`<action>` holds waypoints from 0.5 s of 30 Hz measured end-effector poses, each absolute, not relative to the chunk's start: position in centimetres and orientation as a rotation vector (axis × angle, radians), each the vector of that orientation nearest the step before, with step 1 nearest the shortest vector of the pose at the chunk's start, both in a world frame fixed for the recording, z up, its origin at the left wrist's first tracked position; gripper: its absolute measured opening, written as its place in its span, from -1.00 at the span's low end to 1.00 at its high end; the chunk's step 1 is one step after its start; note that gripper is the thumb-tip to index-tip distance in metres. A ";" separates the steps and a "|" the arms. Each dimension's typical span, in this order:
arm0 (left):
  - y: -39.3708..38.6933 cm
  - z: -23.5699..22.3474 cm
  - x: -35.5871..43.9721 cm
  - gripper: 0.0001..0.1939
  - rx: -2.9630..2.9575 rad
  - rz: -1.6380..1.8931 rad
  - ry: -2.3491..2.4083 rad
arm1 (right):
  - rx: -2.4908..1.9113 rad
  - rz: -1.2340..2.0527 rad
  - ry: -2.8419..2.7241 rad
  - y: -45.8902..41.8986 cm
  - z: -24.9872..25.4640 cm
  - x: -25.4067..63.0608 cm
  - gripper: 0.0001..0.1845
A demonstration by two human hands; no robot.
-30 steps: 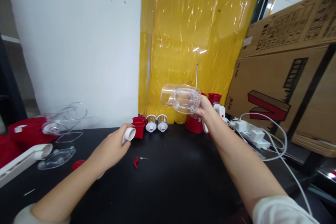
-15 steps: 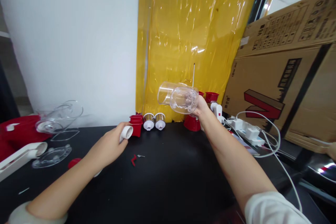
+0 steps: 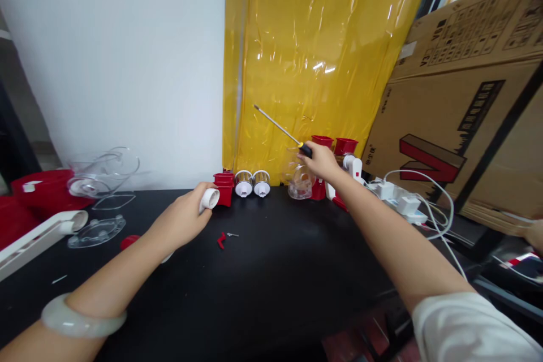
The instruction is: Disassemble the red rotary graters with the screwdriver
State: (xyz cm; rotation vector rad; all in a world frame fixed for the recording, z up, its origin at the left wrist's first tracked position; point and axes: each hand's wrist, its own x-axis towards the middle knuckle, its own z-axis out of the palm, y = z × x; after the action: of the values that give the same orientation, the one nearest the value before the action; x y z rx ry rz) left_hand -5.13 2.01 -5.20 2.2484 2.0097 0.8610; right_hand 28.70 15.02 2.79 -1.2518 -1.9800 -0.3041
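Observation:
My left hand [image 3: 193, 209] is closed around a white plastic part with a round open end [image 3: 210, 198], held above the black table. My right hand [image 3: 320, 161] grips a screwdriver [image 3: 280, 128] by its black and yellow handle, the shaft pointing up and to the left. Just below and left of that hand, a clear plastic housing [image 3: 300, 185] stands on the table near the yellow curtain. Two metal grater drums [image 3: 244, 184] with white ends are between the hands, beside stacked red plastic parts [image 3: 223, 188]. A small red piece [image 3: 221, 240] and a screw [image 3: 232, 235] lie on the tabletop.
Clear plastic parts [image 3: 97, 231], a long white part [image 3: 38, 243] and a red bag [image 3: 51, 192] are at left. Red and white assemblies [image 3: 347, 147] stand behind my right hand. At right are a power strip with white cables [image 3: 405, 207] and a large cardboard box [image 3: 458, 107].
My right hand has set the clear housing down by the curtain and taken hold of the screwdriver. My left hand still holds the white part. The view has shifted slightly.

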 end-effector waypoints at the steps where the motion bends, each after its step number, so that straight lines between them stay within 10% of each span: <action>1: 2.0 -5.2 -5.2 -0.50 2.242 0.859 2.018 | -1.283 -0.309 -2.003 15.3 2.1 28.4 -0.87; 15: 2.1 -5.3 -5.1 -0.53 2.247 0.829 2.008 | -1.357 -0.168 -2.005 18.8 -2.7 27.4 -0.82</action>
State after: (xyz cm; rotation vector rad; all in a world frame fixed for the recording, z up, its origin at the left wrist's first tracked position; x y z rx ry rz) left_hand -5.11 2.10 -5.32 2.2466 2.0076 0.8290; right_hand 27.35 18.80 -2.66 -1.3574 -2.0053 -0.1682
